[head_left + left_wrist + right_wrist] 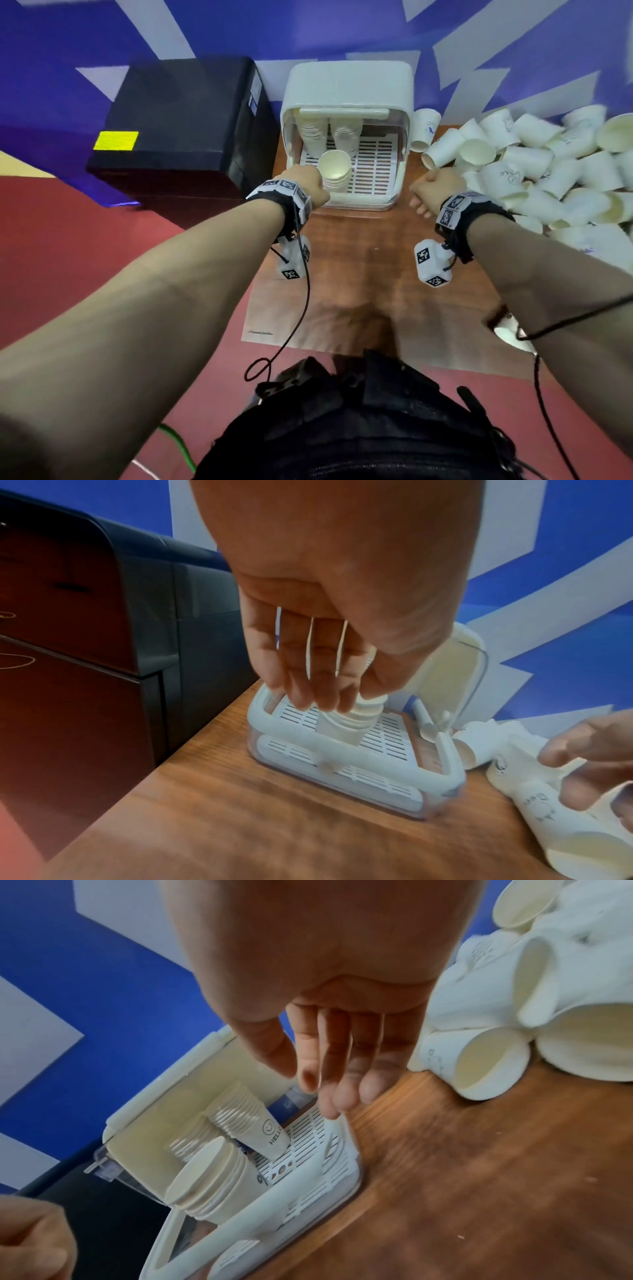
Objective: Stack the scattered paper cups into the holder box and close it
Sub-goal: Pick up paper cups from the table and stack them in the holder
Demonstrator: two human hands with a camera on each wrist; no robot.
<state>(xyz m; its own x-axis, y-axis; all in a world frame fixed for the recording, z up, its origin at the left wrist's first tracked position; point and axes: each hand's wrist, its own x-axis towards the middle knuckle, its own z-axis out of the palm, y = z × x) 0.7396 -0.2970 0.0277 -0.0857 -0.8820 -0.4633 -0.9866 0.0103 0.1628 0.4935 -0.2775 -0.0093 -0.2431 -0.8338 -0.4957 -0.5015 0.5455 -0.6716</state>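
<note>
Three nested stacks stood on the slatted tray of the holder box (346, 92) when I looked: two at the back and a shorter stack (335, 171) at the front left, which my left hand (308, 185) was setting down. From the left wrist view its fingers (301, 685) curled down over that stack's side and gripped it, the base already resting on the tray. I judged this to be the placing step, with the task far from finished: the lid stood raised behind, and a large pile of loose cups (534, 171) lay scattered on the counter (359, 267) to the right of the box.

My right hand (433, 190) hovered just beside the box's right front corner, close to the nearest of the pile. Its fingers (339, 1074) hung straight and loosely together, holding nothing; whether they brushed the box rim I could not tell.

Next, I reckoned, the left would need to let go cleanly without tipping the stack, while the right reached for another cup.
</note>
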